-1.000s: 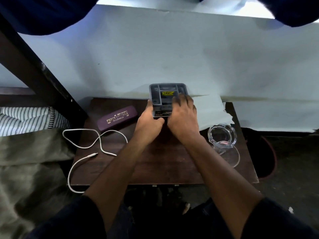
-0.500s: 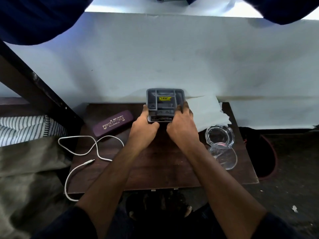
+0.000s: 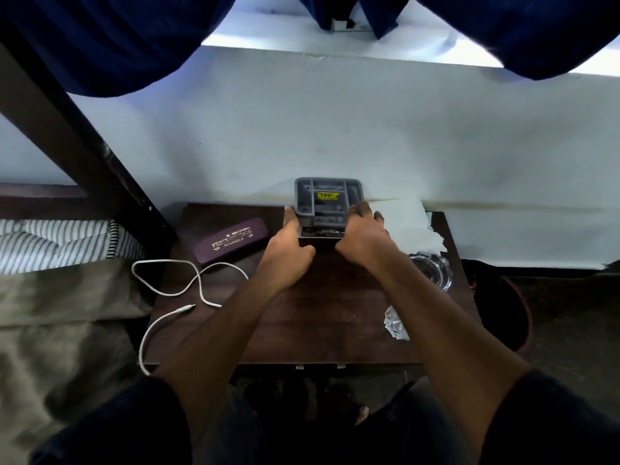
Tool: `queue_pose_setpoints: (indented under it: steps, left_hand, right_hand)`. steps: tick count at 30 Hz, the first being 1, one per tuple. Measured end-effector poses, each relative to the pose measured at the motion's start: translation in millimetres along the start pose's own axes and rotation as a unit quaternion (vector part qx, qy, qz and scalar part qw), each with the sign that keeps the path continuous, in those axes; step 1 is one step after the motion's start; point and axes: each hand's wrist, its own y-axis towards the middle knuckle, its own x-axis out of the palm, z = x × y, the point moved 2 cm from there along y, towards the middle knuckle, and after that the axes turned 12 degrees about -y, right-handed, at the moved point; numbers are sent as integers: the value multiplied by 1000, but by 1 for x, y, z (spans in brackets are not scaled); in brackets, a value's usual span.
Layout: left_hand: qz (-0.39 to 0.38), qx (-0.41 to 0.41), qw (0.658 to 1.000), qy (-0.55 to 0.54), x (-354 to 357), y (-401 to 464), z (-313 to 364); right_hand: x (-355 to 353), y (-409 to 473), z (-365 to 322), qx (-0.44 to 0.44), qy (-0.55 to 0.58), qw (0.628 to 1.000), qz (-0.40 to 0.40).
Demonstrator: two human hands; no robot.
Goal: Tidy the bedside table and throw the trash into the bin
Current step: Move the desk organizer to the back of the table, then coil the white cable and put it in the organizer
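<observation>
A grey plastic organiser tray (image 3: 328,199) with a yellow sticker stands at the back edge of the dark wooden bedside table (image 3: 302,323), against the wall. My left hand (image 3: 288,245) grips its left side and my right hand (image 3: 364,238) grips its right side. A purple spectacle case (image 3: 231,240) lies to the left. A white cable (image 3: 181,290) loops over the table's left edge. A crumpled foil scrap (image 3: 396,325) sits near my right forearm. A white paper sheet (image 3: 407,226) lies at the back right.
A clear glass ashtray (image 3: 432,271) stands at the table's right. A dark bin with a red rim (image 3: 516,310) sits on the floor to the right. A bed with a striped pillow (image 3: 53,243) and olive blanket (image 3: 63,323) borders the left. Dark blue curtains (image 3: 110,41) hang overhead.
Both hands have pushed the grey tray back toward the wall. My right hand has slid from the tray's top to its right side. The foil scrap has come into view.
</observation>
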Motion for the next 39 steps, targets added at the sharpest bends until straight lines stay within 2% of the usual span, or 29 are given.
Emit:
queue_pose_setpoints:
  steps: [2,4,6,10,15,19,23,27,29,34,39]
  left_hand:
    - [2,3,1000,-3,-1,-14,0]
    - [-35,-1,999,-29,1,-33,-3]
    - [-65,1,996,-60,1,-53,-9]
    - [-50,11,996,-79,-4,-84,-23]
    - [25,-29,990,-138,-49,-86,-47]
    - [116,-49,975,-182,-100,-62,-61]
    - [138,-90,957,-240,-124,-36,-74]
    - [123,-125,953,-245,-125,-24,-76]
    - [131,-123,953,-244,-127,-21,-72]
    - [132,-82,955,-253,-137,10,-64]
    - [128,-91,958,-240,-143,24,-54]
  right_hand:
    - [-7,-10,1,-7,40,998,52]
    - [-10,-24,1,-13,92,987,132]
    - [-7,-39,-4,-22,125,978,166]
    - [18,-60,-17,-48,143,982,112]
    - [45,-63,-44,-71,168,983,23]
    - [52,-39,-82,-111,246,962,-37]
    - [58,-8,-115,-98,286,953,-35]
    - [72,15,-131,-68,262,963,-4]
    - [80,20,-133,-62,267,961,16]
    - [88,28,-132,-46,395,917,27]
    - [83,38,-137,-42,410,911,22]
